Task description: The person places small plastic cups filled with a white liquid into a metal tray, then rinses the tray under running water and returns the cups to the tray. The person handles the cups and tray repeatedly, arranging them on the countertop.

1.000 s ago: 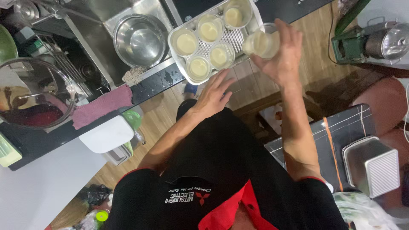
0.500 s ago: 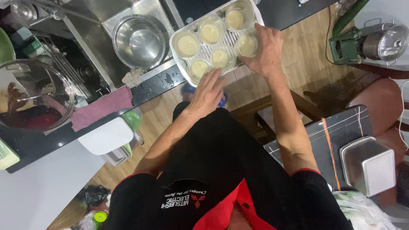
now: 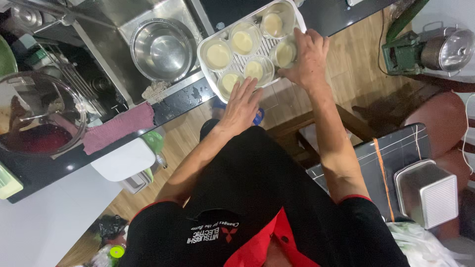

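- Pale, creamy filling shows in the small clear cup (image 3: pixel 285 53) that the right hand (image 3: pixel 309 54) rests on, fingers curled over its rim at the 3 o'clock end of the tray; whether the fingers truly clamp it I cannot tell.
- The left hand (image 3: pixel 242 101) lies flat and released, fingers spread, its tips touching the tray's near edge at about 6 o'clock, gripping nothing.
- The white tray (image 3: pixel 206 43) sits on the dark bench (image 3: pixel 183 101), tilted across its edge, holding six cups of the same cream in two rows over a ribbed insert.
- At 9 o'clock from the tray, a steel bowl (image 3: pixel 163 48) sits in the sink (image 3: pixel 106 29).
- Further out at 8 o'clock, a pink cloth (image 3: pixel 118 127) lies on the bench, with a glass lid (image 3: pixel 39 113) over a dark pot beyond it.
- At 3 o'clock, well apart, a metal pot (image 3: pixel 448 48) stands on a green stand.
- At 5 o'clock, low by the person's right arm, a steel tin (image 3: pixel 428 192) rests on a dark surface.
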